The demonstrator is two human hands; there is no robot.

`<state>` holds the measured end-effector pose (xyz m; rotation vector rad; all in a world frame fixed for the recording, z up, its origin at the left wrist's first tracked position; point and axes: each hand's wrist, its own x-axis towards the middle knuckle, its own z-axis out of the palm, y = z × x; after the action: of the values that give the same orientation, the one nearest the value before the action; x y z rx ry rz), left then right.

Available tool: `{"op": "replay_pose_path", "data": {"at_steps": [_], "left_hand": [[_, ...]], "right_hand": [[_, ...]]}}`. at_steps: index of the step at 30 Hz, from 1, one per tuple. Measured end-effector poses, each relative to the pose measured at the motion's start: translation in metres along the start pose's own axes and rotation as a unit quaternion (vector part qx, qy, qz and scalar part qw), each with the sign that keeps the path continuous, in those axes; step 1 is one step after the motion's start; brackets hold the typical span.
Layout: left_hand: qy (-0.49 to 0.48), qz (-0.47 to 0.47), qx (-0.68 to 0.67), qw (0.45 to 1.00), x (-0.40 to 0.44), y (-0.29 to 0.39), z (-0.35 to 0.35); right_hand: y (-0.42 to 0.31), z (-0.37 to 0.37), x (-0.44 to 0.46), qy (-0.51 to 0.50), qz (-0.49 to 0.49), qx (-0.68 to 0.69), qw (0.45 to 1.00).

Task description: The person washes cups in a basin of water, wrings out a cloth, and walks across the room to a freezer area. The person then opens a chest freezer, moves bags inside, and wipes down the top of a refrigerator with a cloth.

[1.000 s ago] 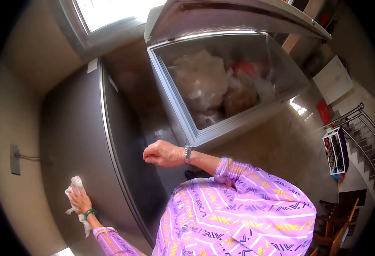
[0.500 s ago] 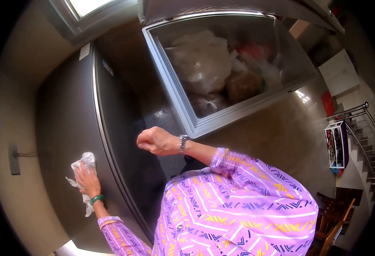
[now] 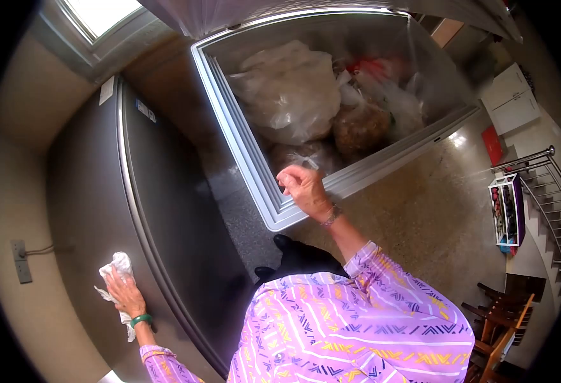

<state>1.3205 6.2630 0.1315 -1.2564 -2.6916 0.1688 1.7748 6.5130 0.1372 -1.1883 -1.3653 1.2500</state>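
Note:
My left hand presses a crumpled white cloth against the grey surface of a tall refrigerator. Its fingers lie stretched over the cloth, and a green bangle circles the wrist. Over the near left corner of an open chest freezer, my right hand is curled into a loose fist, with nothing visible in it. Inside the freezer lie a big pale plastic bag, a clear bag with brown contents and a knotted bag, partly behind my right hand.
The freezer's lid stands raised at the back. A wall socket with a cord is left of the refrigerator. To the right are a small rack, a staircase railing and a wooden chair. My dark shoe shows below the freezer.
My right hand has moved right and up, from in front of the refrigerator to over the freezer's rim. The left hand stays on the cloth. The whole view has shifted slightly.

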Motion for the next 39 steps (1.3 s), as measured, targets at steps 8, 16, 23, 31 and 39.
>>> {"op": "replay_pose_path", "data": {"at_steps": [8, 16, 23, 31, 39], "left_hand": [[0.017, 0.012, 0.000, 1.000, 0.000, 0.000, -0.002], [0.029, 0.012, -0.020, 0.999, -0.002, 0.013, -0.015], [0.079, 0.054, 0.037, 0.995, 0.000, 0.005, -0.005], [0.081, 0.036, -0.003, 0.996, 0.002, 0.007, -0.006], [0.083, 0.014, -0.009, 0.996, 0.001, 0.011, -0.007]], "right_hand": [[0.002, -0.001, -0.003, -0.080, -0.047, -0.107, 0.990], [0.000, 0.006, 0.008, -0.177, -0.007, -0.148, 0.973], [-0.031, 0.000, 0.169, -0.173, 0.054, -0.024, 0.983], [-0.041, 0.009, 0.362, -0.054, 0.069, 0.279, 0.956], [-0.039, 0.006, 0.392, -0.162, 0.049, 0.445, 0.879]]}}
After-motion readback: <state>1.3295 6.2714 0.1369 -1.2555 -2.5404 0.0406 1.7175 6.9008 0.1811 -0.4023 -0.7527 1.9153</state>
